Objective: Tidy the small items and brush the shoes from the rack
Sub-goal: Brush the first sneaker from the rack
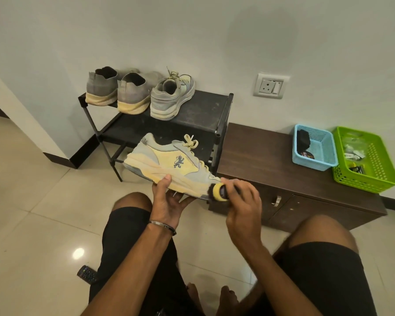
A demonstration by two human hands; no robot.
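A grey and pale yellow sneaker (169, 163) lies on its side in the air, toe pointing right. My left hand (169, 199) holds it from beneath at the sole, thumb on the sole's edge. My right hand (242, 201) grips a shoe brush (219, 191) with a yellow body and dark bristles, pressed against the sneaker's toe. On the top shelf of the black shoe rack (205, 110) stand the matching sneaker (171, 96) and a pair of grey knit shoes (119, 90).
A low dark wooden cabinet (260, 156) stands right of the rack, carrying a blue basket (315, 147) with dark items and a green basket (367, 160) with small items. A remote control (87, 273) lies on the tiled floor by my left leg. A wall socket (270, 86) is above the cabinet.
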